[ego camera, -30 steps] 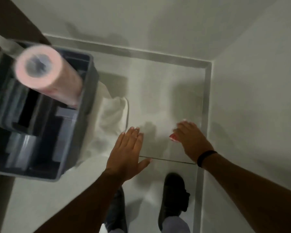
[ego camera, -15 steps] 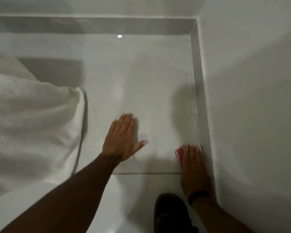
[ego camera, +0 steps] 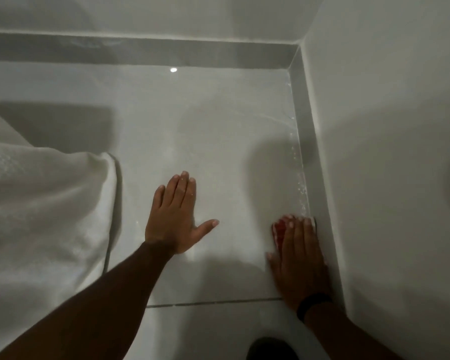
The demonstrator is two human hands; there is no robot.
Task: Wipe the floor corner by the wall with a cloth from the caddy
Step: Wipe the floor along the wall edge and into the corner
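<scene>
Right hand, low on the right side of the frame, lies flat with fingers stretched forward, pressing a red cloth onto the floor right against the skirting of the right-hand wall. Only a red edge peeks out beside and ahead of the fingertips; the rest sits hidden under the palm, so the cloth's shape is anyone's guess. A dark band circles that wrist.

Left hand, centre frame, is open and empty, palm down on the tile, fingers together, thumb spread out to the right.

Between the hands and below them, a grout line crosses the floor. Along the skirting ahead of the cloth, small glinting specks dot the tile, too fine to identify. The corner sits in the upper right, well ahead of the cloth.

At the left edge, a bulky white fabric is cut off by the frame. At the bottom edge, a dark rounded shape, cropped and too dim to name.
</scene>
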